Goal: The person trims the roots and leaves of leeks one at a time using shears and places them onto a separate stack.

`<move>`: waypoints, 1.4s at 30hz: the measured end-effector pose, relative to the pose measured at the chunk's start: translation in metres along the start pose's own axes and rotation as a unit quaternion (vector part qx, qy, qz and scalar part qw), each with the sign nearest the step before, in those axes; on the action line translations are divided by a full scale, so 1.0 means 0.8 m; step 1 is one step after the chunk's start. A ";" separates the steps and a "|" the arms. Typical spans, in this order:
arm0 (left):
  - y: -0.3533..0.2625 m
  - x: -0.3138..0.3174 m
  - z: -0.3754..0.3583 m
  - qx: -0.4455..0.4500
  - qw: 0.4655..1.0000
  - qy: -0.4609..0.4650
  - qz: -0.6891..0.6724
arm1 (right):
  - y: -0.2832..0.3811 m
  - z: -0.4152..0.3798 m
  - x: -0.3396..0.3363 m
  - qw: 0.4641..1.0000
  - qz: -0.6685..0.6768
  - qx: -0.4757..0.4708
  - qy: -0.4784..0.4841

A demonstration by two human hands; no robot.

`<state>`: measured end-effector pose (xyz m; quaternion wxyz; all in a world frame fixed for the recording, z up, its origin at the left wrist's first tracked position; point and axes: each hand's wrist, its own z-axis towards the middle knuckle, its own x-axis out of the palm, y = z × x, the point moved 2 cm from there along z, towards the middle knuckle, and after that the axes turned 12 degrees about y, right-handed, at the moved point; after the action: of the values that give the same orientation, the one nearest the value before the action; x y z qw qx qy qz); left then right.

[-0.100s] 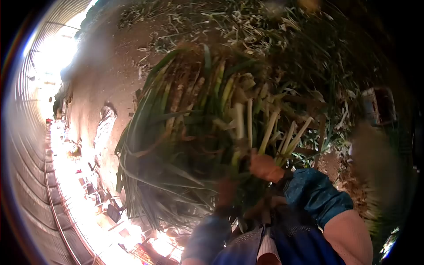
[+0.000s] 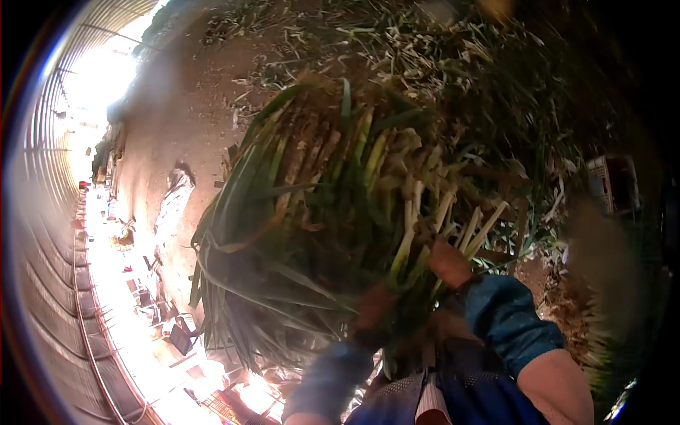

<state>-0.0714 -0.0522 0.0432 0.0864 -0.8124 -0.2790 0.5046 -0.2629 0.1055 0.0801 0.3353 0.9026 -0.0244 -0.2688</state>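
A large heap of leeks (image 2: 304, 191) with long green leaves lies in front of me, several pale stalks showing on its right side. My right hand (image 2: 450, 262) is closed at the right edge of the heap, its fingers curled round leek stalks. Lower and further left, my left hand (image 2: 375, 304) is dark and blurred among the leaves. It appears closed round the lower part of a few leeks (image 2: 405, 248), whose pale ends point up; its separate fingers cannot be made out.
Loose leaves and trimmings (image 2: 453, 53) cover the ground beyond the heap. A crate (image 2: 610, 184) stands at the far right. Bare soil (image 2: 191, 92) and a crumpled shiny sheet (image 2: 174, 198) lie to the left, beside a ribbed wall (image 2: 42, 276). More leeks (image 2: 602, 340) show at lower right.
The pale leek stalks have swung right and tilt more, along with my left hand. My right hand has shifted slightly right. The whole view has also moved a little.
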 end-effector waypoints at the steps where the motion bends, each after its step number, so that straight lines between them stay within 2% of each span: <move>1: -0.037 -0.056 0.011 0.047 0.998 -0.026 0.025 | 0.000 -0.010 -0.008 1.000 -0.024 0.019 -0.004; 3: -0.035 -0.153 0.053 0.071 0.985 -0.090 -0.132 | -0.011 -0.043 -0.001 0.995 -0.070 0.066 -0.006; 4: -0.033 -0.236 0.067 0.048 0.980 -0.128 0.145 | -0.020 -0.048 0.011 0.996 -0.082 0.035 0.000; 5: 0.003 -0.274 0.090 -0.137 0.940 -0.195 0.242 | -0.036 -0.055 0.027 0.996 -0.094 0.005 0.007; 6: 0.023 -0.328 0.097 -0.171 0.903 -0.265 0.292 | -0.045 -0.060 0.038 0.994 -0.105 -0.026 0.012; 7: 0.035 -0.381 0.090 -0.176 0.881 -0.297 0.323 | -0.046 -0.068 0.043 0.996 -0.086 -0.028 0.010; 8: 0.047 -0.420 0.080 -0.191 0.863 -0.307 0.351 | -0.044 -0.076 0.043 0.997 -0.066 -0.031 0.006; 11: 0.093 -0.452 0.068 -0.267 0.913 -0.161 0.263 | -0.035 -0.077 0.043 0.998 -0.050 -0.008 0.036; 12: 0.135 -0.442 0.078 -0.300 0.924 -0.142 0.191 | -0.031 -0.077 0.044 0.997 -0.051 0.007 0.053; 13: 0.135 -0.437 0.078 -0.314 0.920 -0.165 0.166 | -0.027 -0.077 0.043 0.998 -0.039 -0.007 0.047; 17: 0.074 -0.376 0.050 -0.216 0.888 -0.208 0.348 | 0.005 -0.076 0.032 0.996 -0.017 -0.083 0.018; 19: 0.060 -0.328 0.031 -0.189 0.882 -0.235 0.363 | 0.028 -0.084 0.023 0.991 -0.040 -0.128 0.001; 22: 0.005 -0.274 -0.007 -0.168 0.907 -0.186 0.339 | 0.064 -0.107 0.011 0.983 -0.066 -0.171 -0.012; 25: -0.027 -0.169 -0.041 -0.172 0.926 -0.190 0.278 | 0.082 -0.125 0.012 0.983 -0.037 -0.182 -0.012; 28: -0.055 -0.101 -0.059 -0.149 0.968 -0.168 0.109 | 0.083 -0.125 0.027 0.978 -0.032 -0.204 -0.020; 30: -0.168 -0.122 -0.058 -0.087 0.960 -0.259 0.058 | 0.073 -0.112 0.045 0.967 -0.052 -0.242 -0.061; 32: -0.165 -0.096 -0.067 -0.059 0.977 -0.200 0.053 | 0.049 -0.081 0.066 0.968 -0.088 -0.227 -0.066; 33: -0.095 -0.035 -0.079 -0.061 0.991 -0.096 0.071 | 0.040 -0.071 0.069 0.967 -0.107 -0.219 -0.069; 34: -0.087 -0.036 -0.079 -0.062 0.994 0.009 0.090 | 0.036 -0.070 0.062 0.978 -0.085 -0.185 -0.046; 36: -0.090 -0.031 -0.072 -0.052 0.993 -0.015 0.108 | 0.027 -0.078 0.052 0.993 -0.042 -0.114 0.004; 38: -0.114 -0.061 -0.037 -0.043 0.997 -0.044 0.047 | 0.014 -0.095 0.050 0.995 -0.047 -0.081 0.034; 40: -0.114 -0.084 0.005 -0.034 0.993 -0.077 -0.088 | -0.001 -0.107 0.053 0.997 -0.038 -0.055 0.048; 42: -0.121 -0.082 0.053 0.034 0.986 -0.126 -0.103 | -0.019 -0.116 0.063 0.998 -0.016 -0.035 0.049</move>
<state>-0.1653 -0.0133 0.1144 0.1299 -0.7056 -0.3525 0.6008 -0.1755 0.1612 0.1055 0.3628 0.9029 0.0159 -0.2300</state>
